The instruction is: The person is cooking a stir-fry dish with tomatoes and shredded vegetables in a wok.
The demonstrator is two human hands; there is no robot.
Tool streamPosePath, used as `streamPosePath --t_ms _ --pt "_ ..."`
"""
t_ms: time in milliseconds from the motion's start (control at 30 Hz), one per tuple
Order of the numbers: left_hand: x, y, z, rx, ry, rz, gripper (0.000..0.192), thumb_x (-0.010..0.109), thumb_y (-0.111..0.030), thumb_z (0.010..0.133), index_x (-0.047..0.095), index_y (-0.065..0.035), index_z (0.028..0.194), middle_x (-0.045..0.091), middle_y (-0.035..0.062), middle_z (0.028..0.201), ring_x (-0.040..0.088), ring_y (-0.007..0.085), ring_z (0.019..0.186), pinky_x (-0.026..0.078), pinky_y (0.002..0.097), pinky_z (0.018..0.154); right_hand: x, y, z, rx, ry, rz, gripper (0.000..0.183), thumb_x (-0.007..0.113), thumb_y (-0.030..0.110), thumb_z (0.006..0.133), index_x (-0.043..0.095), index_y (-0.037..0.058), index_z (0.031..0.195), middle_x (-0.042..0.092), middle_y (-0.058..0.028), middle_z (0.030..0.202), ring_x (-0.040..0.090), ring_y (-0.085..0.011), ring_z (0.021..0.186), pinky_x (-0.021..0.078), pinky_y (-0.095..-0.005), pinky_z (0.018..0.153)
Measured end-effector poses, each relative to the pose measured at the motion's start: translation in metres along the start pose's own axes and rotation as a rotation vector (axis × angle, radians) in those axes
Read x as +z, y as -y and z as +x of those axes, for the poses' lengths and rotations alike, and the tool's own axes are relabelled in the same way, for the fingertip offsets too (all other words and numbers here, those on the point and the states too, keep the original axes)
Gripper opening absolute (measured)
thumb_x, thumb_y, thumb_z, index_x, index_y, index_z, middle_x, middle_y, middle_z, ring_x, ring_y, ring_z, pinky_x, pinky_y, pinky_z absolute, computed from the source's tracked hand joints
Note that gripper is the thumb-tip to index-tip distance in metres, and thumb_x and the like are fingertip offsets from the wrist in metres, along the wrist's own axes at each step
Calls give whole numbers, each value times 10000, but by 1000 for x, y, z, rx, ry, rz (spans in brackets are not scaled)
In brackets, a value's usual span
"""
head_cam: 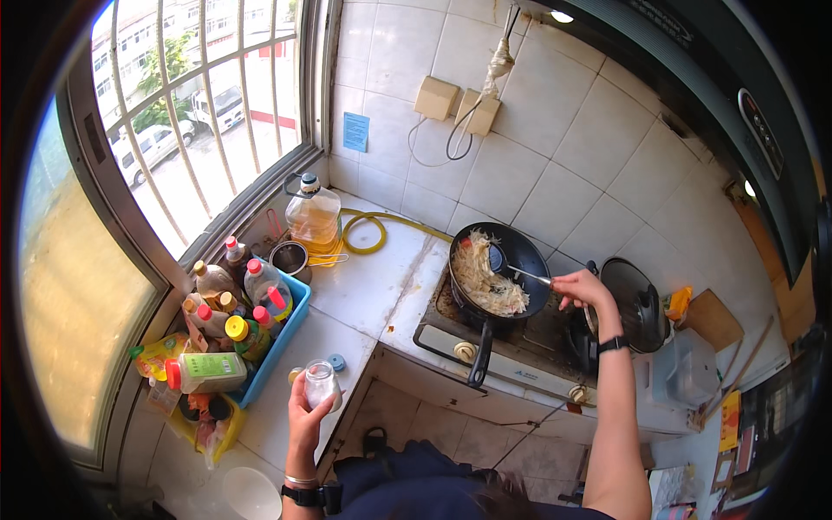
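Note:
My left hand (308,409) holds a small open glass jar (321,389) with white contents, upright above the counter. A blue round lid (337,362) lies on the tiles just past the jar. My right hand (577,288) grips the handle of a metal ladle (530,274), whose dark bowl rests against the food in the black wok (536,250). Pale shredded food (481,279) with a bit of red fills the wok's left side. The wok stands on the left burner of the gas stove (520,374), its handle pointing towards me.
A blue basket (286,338) of sauce bottles and a large oil bottle (314,214) stand at the left, by the barred window. A lidded pan (630,305) sits on the right burner. A white bowl (252,494) is at the lower left; a range hood (715,84) hangs at the upper right.

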State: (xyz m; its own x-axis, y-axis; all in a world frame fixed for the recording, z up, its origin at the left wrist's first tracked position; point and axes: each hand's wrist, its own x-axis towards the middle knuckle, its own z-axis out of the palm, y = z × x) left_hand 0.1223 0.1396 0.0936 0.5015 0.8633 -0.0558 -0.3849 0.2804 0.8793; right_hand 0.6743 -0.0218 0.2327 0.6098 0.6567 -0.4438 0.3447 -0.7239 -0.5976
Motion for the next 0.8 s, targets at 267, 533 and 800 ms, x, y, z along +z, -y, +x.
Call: streamPosePath --t_ms 267,533,800 --pt "-1 -2 4 -13 3 28 603 684 11 796 427 -9 1341 534 91 1249 556 210 1131 511 416 961 47 30 -160 -482 -492 -850 261 720 187 769 729 270 1016 615 -99 712 636 -295 654 496 -414 578" --pt "20 0 13 -14 36 0 604 690 -3 798 423 -14 1340 535 95 1254 557 213 1140 506 417 968 81 19 -104 -393 -601 -911 343 672 146 808 681 227 1141 578 -125 749 625 -320 622 507 -416 551" --pt "18 11 6 -3 31 13 595 702 -4 788 437 -28 1321 559 84 1217 576 207 1110 508 401 959 79 -3 -89 -488 -591 -1026 361 654 138 814 661 227 1164 572 -110 739 628 -285 614 509 -408 549"
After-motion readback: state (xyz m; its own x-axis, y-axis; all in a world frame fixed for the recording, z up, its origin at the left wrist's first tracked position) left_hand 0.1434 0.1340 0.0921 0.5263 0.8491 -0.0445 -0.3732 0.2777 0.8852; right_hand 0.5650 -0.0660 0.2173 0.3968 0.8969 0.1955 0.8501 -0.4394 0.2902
